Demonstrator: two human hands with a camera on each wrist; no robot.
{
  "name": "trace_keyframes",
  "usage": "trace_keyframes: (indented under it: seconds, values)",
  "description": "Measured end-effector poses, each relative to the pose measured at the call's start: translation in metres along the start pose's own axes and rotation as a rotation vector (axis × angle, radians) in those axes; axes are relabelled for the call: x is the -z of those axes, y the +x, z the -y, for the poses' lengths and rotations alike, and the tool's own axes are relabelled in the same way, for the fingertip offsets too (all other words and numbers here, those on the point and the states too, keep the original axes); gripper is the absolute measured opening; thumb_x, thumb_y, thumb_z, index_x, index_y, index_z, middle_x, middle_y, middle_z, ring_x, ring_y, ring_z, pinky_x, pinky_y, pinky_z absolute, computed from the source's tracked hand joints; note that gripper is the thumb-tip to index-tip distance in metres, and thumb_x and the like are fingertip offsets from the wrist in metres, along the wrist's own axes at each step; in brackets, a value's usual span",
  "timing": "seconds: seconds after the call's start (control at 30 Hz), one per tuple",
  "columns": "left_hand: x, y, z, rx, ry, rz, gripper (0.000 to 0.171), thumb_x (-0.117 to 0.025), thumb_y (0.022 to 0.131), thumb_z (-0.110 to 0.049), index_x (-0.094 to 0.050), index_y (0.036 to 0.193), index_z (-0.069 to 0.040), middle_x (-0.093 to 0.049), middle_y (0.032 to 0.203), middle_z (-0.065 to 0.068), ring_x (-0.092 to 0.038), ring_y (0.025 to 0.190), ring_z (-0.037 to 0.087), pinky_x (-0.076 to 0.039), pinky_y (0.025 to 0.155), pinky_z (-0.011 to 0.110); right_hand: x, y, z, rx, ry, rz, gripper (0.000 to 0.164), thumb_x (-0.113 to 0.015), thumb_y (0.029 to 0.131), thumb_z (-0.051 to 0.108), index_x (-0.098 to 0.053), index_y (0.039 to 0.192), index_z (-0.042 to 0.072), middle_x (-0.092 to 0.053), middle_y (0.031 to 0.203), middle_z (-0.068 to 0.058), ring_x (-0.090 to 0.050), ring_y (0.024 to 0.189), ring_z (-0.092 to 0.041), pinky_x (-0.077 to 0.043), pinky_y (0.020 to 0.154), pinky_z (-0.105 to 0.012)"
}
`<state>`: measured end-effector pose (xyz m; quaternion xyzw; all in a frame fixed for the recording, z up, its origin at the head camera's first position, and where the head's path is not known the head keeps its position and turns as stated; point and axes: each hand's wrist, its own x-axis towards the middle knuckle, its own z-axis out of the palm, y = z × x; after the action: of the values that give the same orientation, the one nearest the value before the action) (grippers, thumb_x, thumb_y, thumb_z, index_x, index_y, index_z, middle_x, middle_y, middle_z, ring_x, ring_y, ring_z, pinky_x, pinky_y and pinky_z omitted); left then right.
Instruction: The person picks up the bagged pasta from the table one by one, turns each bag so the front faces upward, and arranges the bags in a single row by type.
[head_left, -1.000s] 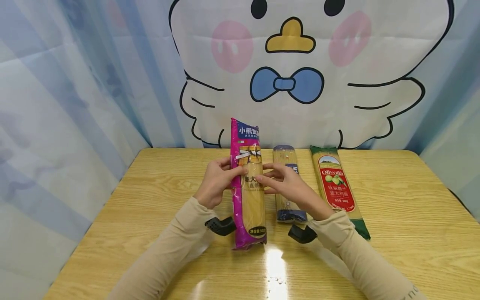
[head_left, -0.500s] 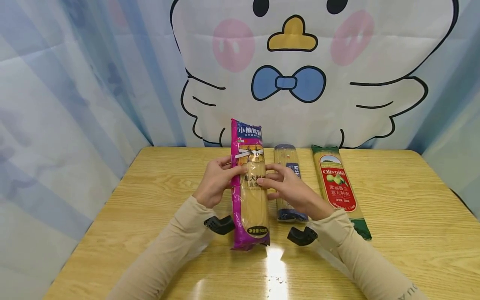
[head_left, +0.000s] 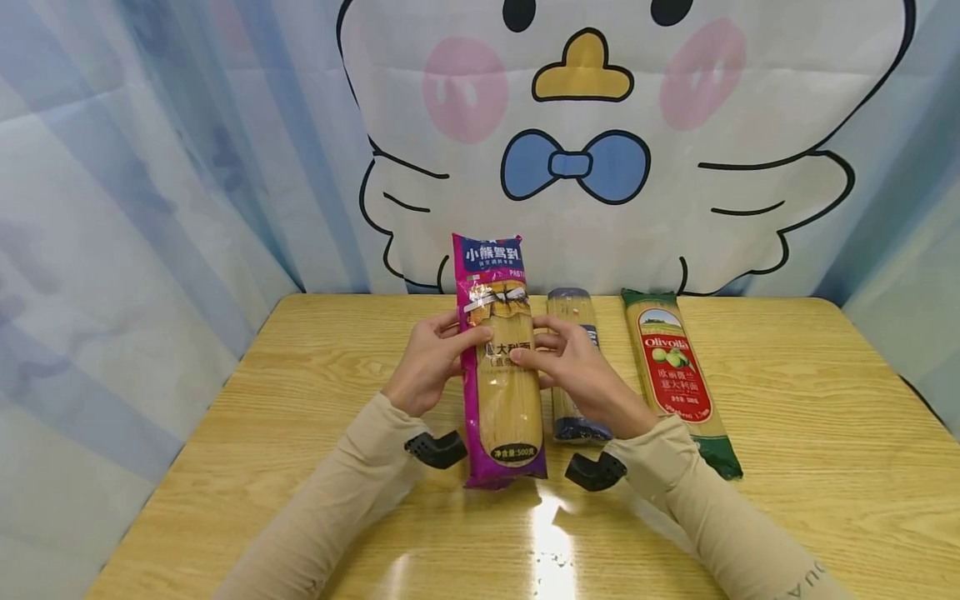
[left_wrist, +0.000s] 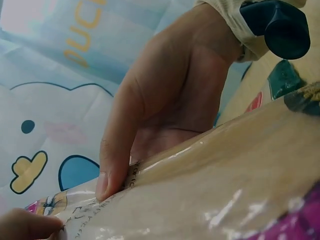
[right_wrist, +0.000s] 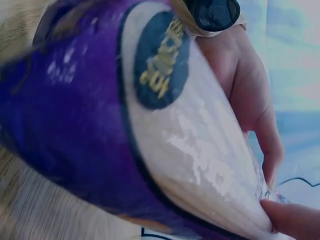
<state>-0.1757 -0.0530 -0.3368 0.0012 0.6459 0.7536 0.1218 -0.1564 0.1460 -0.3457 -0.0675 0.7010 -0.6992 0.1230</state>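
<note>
A magenta and purple bag of spaghetti, with a clear window onto the pale strands, is raised over the table with its front to the head camera. My left hand grips its left edge, thumb on the front and fingers going behind. From the other side my right hand pinches the bag, its thumb on the printed window. In the left wrist view, the right hand shows across the film. The right wrist view catches the left hand beyond the bag. Fingertips behind the bag are hidden.
Just behind the right hand lies a second spaghetti pack with dark blue ends, partly covered. Farther right is a green pack with a red label. All are on a wooden table, with a cartoon-printed curtain behind.
The magenta bag has turned to show more of its front, and its top has shifted slightly left. Both hands keep their hold. The other two packs stay put.
</note>
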Motion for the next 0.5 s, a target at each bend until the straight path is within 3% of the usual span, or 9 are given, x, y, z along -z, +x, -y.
trace_keyframes:
  seconds: [0.2,0.5]
  values:
    - [0.005,-0.006,0.002,-0.019,0.094,0.0,0.05,-0.072,0.092,-0.022,-0.056,0.137,-0.006,-0.063,0.127,0.016,-0.067,0.1,0.02,-0.06,0.083,0.038,-0.002,-0.001,0.0,0.033,-0.033,-0.023,0.054,-0.066,0.094,0.007,-0.042,0.141,0.001,-0.061,0.126,-0.025,-0.069,0.088,-0.017,-0.059,0.069,-0.034]
    - [0.005,-0.014,0.009,0.025,0.191,-0.022,0.06,-0.077,0.087,-0.023,-0.054,0.138,-0.005,-0.062,0.129,0.019,-0.068,0.105,0.025,-0.059,0.087,0.043,-0.001,0.0,-0.002,0.04,-0.054,-0.039,0.053,-0.066,0.095,0.008,-0.041,0.141,-0.001,-0.061,0.127,-0.026,-0.068,0.087,-0.015,-0.056,0.065,-0.029]
